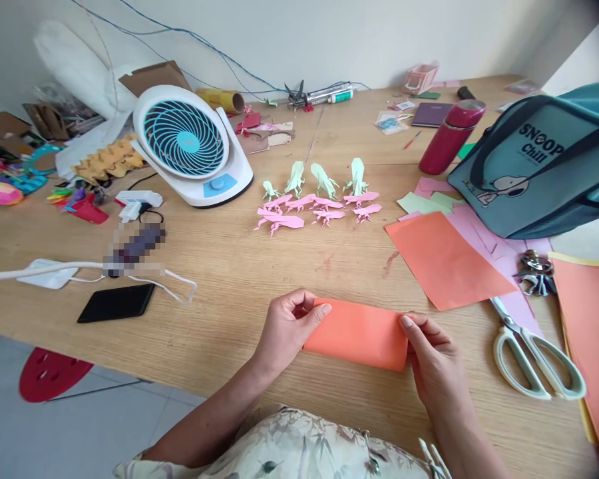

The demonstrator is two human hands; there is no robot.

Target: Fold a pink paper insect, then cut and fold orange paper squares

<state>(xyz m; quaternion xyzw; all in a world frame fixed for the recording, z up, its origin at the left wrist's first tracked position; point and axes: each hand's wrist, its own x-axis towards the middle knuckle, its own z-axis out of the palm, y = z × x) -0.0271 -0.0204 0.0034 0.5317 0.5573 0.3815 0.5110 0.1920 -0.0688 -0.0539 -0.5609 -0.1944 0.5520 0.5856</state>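
At the left of the table [214, 253] a black phone [116, 303] lies flat, with a white and blue fan [192, 143] standing behind it. Next comes the left hand [289, 327], its fingers together on the upper left corner of an orange paper [358, 338], thumb on top and the others curled behind. That paper is at the near edge of the table, stretched between both hands, a long rectangle that looks folded over on itself. Beyond it stand several pale green figures [323, 179], with a group of pink figures [280, 222] in front; these folded, insect-like pieces look complete. The orange paper, by contrast, seems at an early stage: it has no legs or body shape, so most of its shaping appears undone. To its right, the fingers of the right hand [436, 359] are clamped on the upper right corner, thumb above, the rest partly hidden underneath. Farther right lie a flat, unshaped orange sheet [446, 261], a red bottle [449, 136] standing well behind it, scissors [515, 326] with their handles spread, a teal bag [534, 166] resting beside loose paper, and a stack of orange sheets [592, 332], apparently unused.
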